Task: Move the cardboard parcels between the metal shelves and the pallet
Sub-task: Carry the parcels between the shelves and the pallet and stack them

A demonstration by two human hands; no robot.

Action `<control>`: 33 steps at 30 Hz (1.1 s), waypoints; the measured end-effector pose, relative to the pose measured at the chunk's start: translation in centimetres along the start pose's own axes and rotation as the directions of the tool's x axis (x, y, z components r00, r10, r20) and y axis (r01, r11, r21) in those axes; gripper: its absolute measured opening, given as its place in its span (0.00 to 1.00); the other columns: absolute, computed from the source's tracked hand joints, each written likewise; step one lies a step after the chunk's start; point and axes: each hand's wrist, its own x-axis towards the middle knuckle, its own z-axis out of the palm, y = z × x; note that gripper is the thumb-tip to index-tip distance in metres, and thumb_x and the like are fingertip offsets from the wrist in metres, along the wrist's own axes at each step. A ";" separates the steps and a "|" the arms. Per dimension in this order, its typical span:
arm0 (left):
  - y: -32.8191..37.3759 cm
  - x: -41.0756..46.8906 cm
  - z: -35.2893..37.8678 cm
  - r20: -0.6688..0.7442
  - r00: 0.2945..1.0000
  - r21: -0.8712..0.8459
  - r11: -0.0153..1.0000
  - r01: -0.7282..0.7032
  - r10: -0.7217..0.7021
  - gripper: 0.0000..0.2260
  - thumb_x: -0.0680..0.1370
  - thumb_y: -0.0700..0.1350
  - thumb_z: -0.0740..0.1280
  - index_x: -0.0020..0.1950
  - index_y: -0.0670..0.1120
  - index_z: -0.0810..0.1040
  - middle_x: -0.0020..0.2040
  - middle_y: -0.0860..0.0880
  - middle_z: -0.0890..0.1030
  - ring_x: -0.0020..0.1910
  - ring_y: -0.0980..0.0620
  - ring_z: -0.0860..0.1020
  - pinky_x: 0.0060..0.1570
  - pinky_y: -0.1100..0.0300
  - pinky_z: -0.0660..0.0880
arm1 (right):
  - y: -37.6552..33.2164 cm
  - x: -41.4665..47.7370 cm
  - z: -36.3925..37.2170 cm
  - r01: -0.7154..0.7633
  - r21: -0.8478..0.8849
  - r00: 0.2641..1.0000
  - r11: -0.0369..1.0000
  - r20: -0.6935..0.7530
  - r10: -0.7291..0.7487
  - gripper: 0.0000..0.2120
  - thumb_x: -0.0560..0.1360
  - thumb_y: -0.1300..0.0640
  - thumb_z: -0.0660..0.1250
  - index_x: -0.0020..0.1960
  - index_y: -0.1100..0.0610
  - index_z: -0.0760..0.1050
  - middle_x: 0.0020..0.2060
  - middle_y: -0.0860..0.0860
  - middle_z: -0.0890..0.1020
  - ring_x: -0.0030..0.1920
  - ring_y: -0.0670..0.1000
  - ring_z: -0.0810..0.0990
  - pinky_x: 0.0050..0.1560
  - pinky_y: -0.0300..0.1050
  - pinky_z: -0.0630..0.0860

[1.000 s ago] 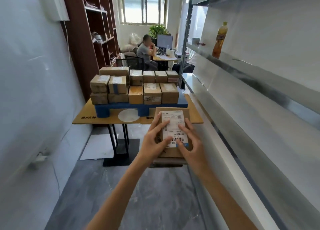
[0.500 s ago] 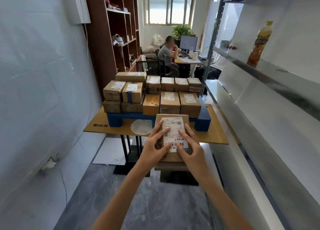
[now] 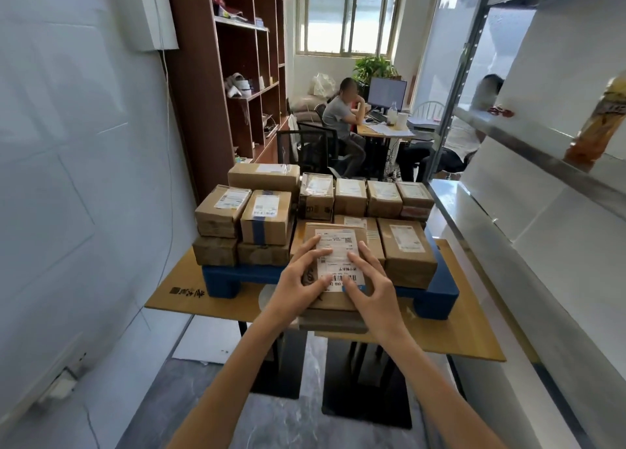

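While I hold a parcel (image 3: 338, 245) near the pallet (image 3: 223, 281), L hand (image 3: 298, 281) & R hand (image 3: 371, 281) grip it, fingers spread.

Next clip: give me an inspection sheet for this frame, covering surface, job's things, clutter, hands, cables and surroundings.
Surface: wooden table carrying a blue pallet.
Job's things: stacked parcels on the pallet, two layers at left; held parcel above the table's near edge; metal shelves at right, no parcel seen on them.
Clutter: bottle on an upper shelf; white sheet on the floor.
Hands: left hand and right hand both grip the held parcel, fingers spread over its label.
Cables: thin cable down the left wall.
Surroundings: brown bookcase, window, two seated people at a far desk.
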 end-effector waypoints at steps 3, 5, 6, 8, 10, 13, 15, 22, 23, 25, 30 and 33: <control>-1.6 4.0 -1.3 0.021 0.999 0.011 0.999 0.034 -0.034 0.18 0.77 0.42 0.68 0.67 0.50 0.73 0.75 0.58 0.60 0.75 0.56 0.59 0.70 0.56 0.67 | 1.5 4.4 1.4 -0.009 -0.012 1.000 1.000 0.010 0.009 0.23 0.75 0.60 0.68 0.69 0.56 0.70 0.74 0.44 0.60 0.74 0.42 0.55 0.59 0.19 0.60; -2.6 6.6 -2.3 0.037 0.997 0.031 0.997 0.065 -0.066 0.18 0.78 0.43 0.68 0.67 0.51 0.73 0.75 0.59 0.59 0.74 0.58 0.58 0.71 0.54 0.65 | 2.3 7.3 2.2 -0.027 -0.029 0.999 0.999 0.019 0.028 0.23 0.75 0.58 0.68 0.69 0.55 0.70 0.73 0.43 0.60 0.73 0.41 0.55 0.64 0.25 0.58; -3.3 7.9 -2.7 0.047 0.995 0.041 0.996 0.081 -0.083 0.18 0.78 0.43 0.68 0.67 0.51 0.73 0.75 0.60 0.59 0.74 0.59 0.57 0.72 0.54 0.65 | 2.7 8.7 2.6 -0.033 -0.033 0.999 0.999 0.023 0.034 0.23 0.75 0.58 0.68 0.69 0.54 0.70 0.73 0.43 0.61 0.73 0.40 0.55 0.65 0.27 0.56; -4.7 10.5 -3.3 0.059 0.991 0.056 0.992 0.113 -0.117 0.18 0.78 0.43 0.67 0.67 0.52 0.73 0.73 0.61 0.59 0.73 0.60 0.57 0.72 0.55 0.63 | 3.9 11.3 3.4 -0.047 -0.032 0.999 0.998 0.027 0.048 0.23 0.75 0.57 0.68 0.69 0.54 0.70 0.73 0.43 0.62 0.72 0.39 0.55 0.67 0.31 0.56; -6.2 12.9 -3.7 0.055 0.990 0.074 0.989 0.127 -0.131 0.17 0.78 0.42 0.67 0.67 0.51 0.73 0.74 0.59 0.60 0.74 0.58 0.57 0.72 0.56 0.62 | 5.3 13.9 4.2 -0.044 -0.028 0.998 0.999 0.041 0.045 0.23 0.75 0.57 0.69 0.69 0.54 0.70 0.73 0.44 0.62 0.71 0.38 0.55 0.70 0.37 0.57; -8.9 16.2 -3.6 0.036 0.988 0.099 0.984 0.147 -0.152 0.17 0.78 0.42 0.67 0.67 0.49 0.73 0.75 0.56 0.60 0.74 0.58 0.57 0.72 0.57 0.61 | 7.9 17.8 5.2 -0.041 -0.047 0.997 0.998 0.068 0.044 0.23 0.75 0.57 0.69 0.69 0.55 0.70 0.74 0.45 0.62 0.70 0.38 0.56 0.69 0.36 0.57; -10.7 18.2 -3.5 0.034 0.985 0.121 0.979 0.165 -0.170 0.17 0.78 0.42 0.67 0.67 0.49 0.73 0.76 0.55 0.60 0.74 0.57 0.58 0.71 0.59 0.61 | 9.6 20.1 5.6 -0.060 -0.025 0.994 0.998 0.089 0.062 0.23 0.75 0.58 0.69 0.69 0.56 0.70 0.74 0.46 0.62 0.69 0.38 0.56 0.71 0.38 0.58; -15.7 24.0 -2.8 0.000 0.972 0.240 0.943 0.229 -0.236 0.12 0.81 0.40 0.61 0.64 0.47 0.73 0.76 0.50 0.61 0.74 0.52 0.62 0.62 0.71 0.67 | 14.6 25.9 7.5 -0.128 -0.011 0.979 0.992 0.161 0.128 0.24 0.75 0.56 0.69 0.70 0.54 0.69 0.73 0.42 0.60 0.71 0.39 0.56 0.72 0.49 0.62; -16.2 24.4 -2.7 -0.002 0.972 0.275 0.935 0.226 -0.235 0.12 0.81 0.41 0.60 0.65 0.47 0.73 0.76 0.49 0.61 0.74 0.52 0.62 0.58 0.77 0.66 | 15.1 26.4 7.7 -0.124 -0.020 0.978 0.992 0.166 0.126 0.24 0.75 0.56 0.69 0.70 0.54 0.69 0.73 0.41 0.60 0.71 0.40 0.56 0.72 0.49 0.63; -17.1 24.9 -2.5 -0.001 0.970 0.310 0.922 0.232 -0.244 0.13 0.82 0.41 0.59 0.67 0.46 0.71 0.76 0.49 0.61 0.73 0.54 0.62 0.53 0.82 0.63 | 15.8 27.2 8.1 -0.118 -0.033 0.978 0.992 0.168 0.122 0.25 0.74 0.57 0.70 0.70 0.54 0.69 0.72 0.40 0.61 0.72 0.40 0.57 0.72 0.49 0.63; -18.3 25.7 -3.4 0.019 0.969 0.375 0.900 0.221 -0.246 0.18 0.82 0.42 0.60 0.72 0.45 0.66 0.75 0.50 0.63 0.70 0.58 0.63 0.52 0.82 0.64 | 16.5 27.9 9.1 -0.114 -0.020 0.979 0.993 0.168 0.116 0.25 0.74 0.58 0.70 0.70 0.53 0.69 0.74 0.42 0.60 0.73 0.41 0.57 0.71 0.47 0.65; -18.8 25.9 -3.9 0.050 0.966 0.425 0.881 0.210 -0.254 0.18 0.82 0.42 0.60 0.72 0.44 0.66 0.74 0.50 0.64 0.73 0.54 0.62 0.58 0.80 0.60 | 17.0 27.8 9.8 -0.122 -0.015 0.977 0.992 0.172 0.123 0.25 0.74 0.58 0.69 0.70 0.53 0.69 0.74 0.42 0.59 0.73 0.40 0.57 0.70 0.40 0.65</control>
